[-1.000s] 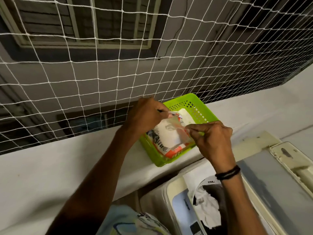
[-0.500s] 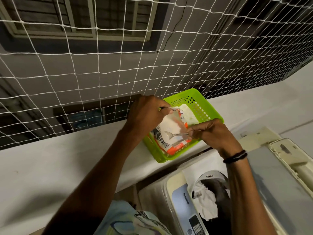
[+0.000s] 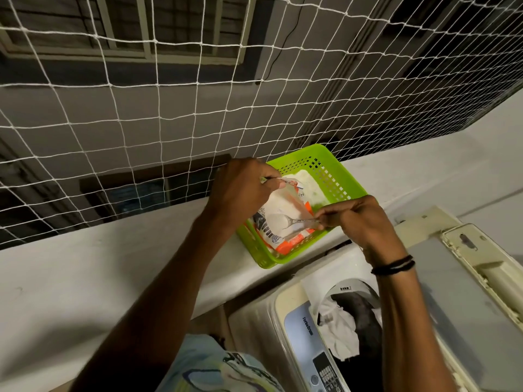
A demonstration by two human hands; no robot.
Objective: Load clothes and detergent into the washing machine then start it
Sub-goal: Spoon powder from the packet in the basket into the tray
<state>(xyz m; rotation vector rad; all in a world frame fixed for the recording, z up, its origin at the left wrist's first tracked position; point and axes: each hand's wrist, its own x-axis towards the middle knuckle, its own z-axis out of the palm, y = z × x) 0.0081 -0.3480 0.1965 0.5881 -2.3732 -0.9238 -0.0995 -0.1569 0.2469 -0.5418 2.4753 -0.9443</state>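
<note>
A white and orange detergent packet (image 3: 278,219) lies in a green plastic basket (image 3: 338,176) on the white ledge. My left hand (image 3: 243,188) pinches the packet's open top edge. My right hand (image 3: 356,219) holds a metal spoon (image 3: 294,221) by its handle, with the bowl inside the packet over the white powder. Below, the top-loading washing machine (image 3: 294,321) stands open, with white and dark clothes (image 3: 343,329) in its drum.
The machine's raised lid (image 3: 464,301) stands to the right of my right arm. A white rope net (image 3: 198,94) hangs just behind the ledge (image 3: 85,278). The control panel (image 3: 319,372) sits at the machine's front edge.
My right hand has drawn back to the right and now holds the spoon with its bowl in the packet. The left hand keeps its pinch on the packet's edge.
</note>
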